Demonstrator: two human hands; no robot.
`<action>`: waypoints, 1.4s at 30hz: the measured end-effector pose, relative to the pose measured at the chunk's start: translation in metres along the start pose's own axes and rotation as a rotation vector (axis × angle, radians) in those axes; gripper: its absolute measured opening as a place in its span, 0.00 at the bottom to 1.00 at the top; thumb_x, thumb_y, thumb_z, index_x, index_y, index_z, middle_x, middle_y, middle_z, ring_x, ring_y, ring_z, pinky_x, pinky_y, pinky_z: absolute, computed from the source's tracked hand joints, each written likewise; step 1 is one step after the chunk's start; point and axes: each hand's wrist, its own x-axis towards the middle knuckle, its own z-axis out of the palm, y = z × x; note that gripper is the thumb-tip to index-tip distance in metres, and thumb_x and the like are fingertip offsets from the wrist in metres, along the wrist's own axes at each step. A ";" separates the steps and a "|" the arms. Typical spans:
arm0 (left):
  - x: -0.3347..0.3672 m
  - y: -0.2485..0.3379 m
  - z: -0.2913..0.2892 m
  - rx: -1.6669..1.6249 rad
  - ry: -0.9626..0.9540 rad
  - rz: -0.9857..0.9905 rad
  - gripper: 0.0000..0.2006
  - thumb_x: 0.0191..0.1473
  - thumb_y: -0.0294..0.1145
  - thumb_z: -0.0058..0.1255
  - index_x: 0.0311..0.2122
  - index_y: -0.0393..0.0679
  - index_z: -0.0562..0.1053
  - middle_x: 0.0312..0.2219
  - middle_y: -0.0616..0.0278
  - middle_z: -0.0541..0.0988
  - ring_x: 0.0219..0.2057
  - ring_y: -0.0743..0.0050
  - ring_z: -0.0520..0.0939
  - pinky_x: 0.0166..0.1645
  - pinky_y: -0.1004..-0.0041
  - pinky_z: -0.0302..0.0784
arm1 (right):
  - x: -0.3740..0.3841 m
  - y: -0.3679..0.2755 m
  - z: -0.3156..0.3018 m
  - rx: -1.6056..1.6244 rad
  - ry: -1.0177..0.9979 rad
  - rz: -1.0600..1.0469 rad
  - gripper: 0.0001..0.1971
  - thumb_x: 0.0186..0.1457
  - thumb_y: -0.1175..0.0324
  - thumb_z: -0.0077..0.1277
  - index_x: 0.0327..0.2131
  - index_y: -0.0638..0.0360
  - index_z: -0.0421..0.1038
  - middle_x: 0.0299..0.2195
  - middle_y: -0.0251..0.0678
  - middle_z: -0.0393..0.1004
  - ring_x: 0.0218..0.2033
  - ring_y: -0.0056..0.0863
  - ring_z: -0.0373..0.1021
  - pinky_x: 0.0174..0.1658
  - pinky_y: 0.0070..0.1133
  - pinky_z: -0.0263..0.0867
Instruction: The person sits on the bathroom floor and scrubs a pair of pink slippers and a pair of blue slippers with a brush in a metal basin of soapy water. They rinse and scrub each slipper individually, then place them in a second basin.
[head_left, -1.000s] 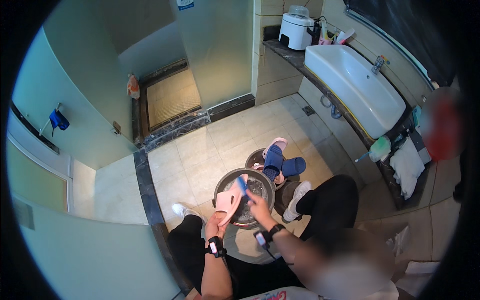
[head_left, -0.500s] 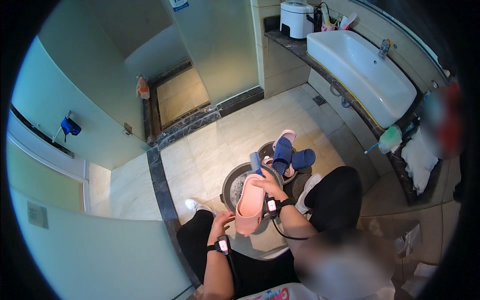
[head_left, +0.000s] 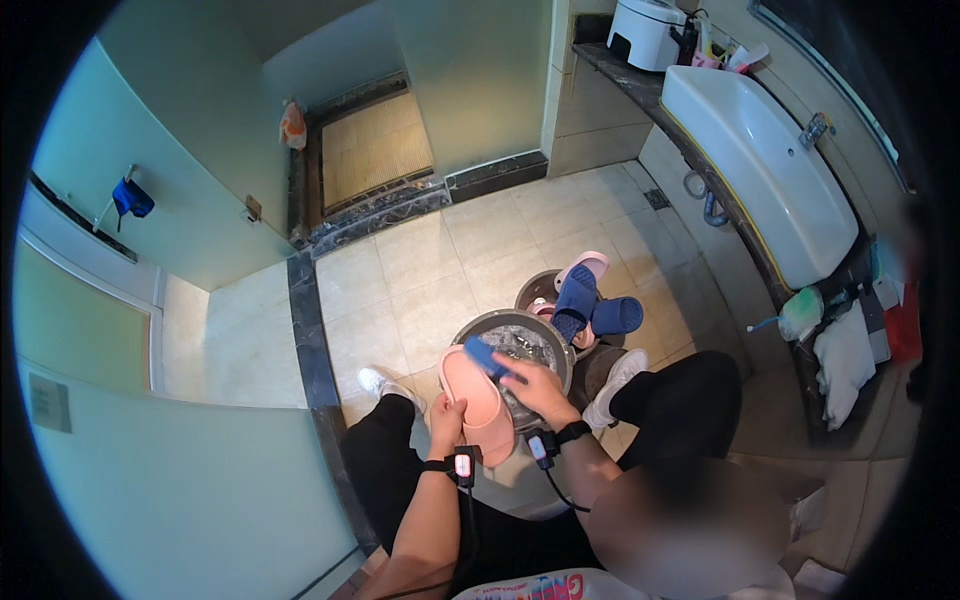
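Head view, looking down: a person with bare forearms holds a pink slipper in front of them, at the near left side of a round grey basin and partly over its rim. The slipper's long axis runs from upper left to lower right, its lower end toward the person. The left hand is the nearer, its fingers pinching the slipper's left edge about midway along.

The right hand is on the other side, its fingers closed around a blue brush. The brush reaches up and to the left from that hand, so its head lies at the slipper's upper right edge; whether the bristles press on it cannot be told.

The slipper looks smooth and matte, like moulded foam, with a rounded upper end and a broad band across its lower part. The basin seems to be plastic and holds water with pale, broken suds. Just beyond it, a second grey basin carries two dark blue slippers with a textured surface, and more pink footwear. Beneath everything are glossy cream floor tiles, with a white shoe to the left.
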 end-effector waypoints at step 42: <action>0.001 -0.014 0.016 -0.045 -0.152 -0.061 0.11 0.47 0.20 0.43 0.38 0.33 0.73 0.27 0.62 0.76 0.27 0.76 0.76 0.33 0.76 0.72 | -0.001 0.036 0.032 -0.537 0.084 -0.008 0.24 0.46 0.75 0.51 0.48 0.36 0.73 0.25 0.39 0.68 0.29 0.40 0.68 0.34 0.31 0.65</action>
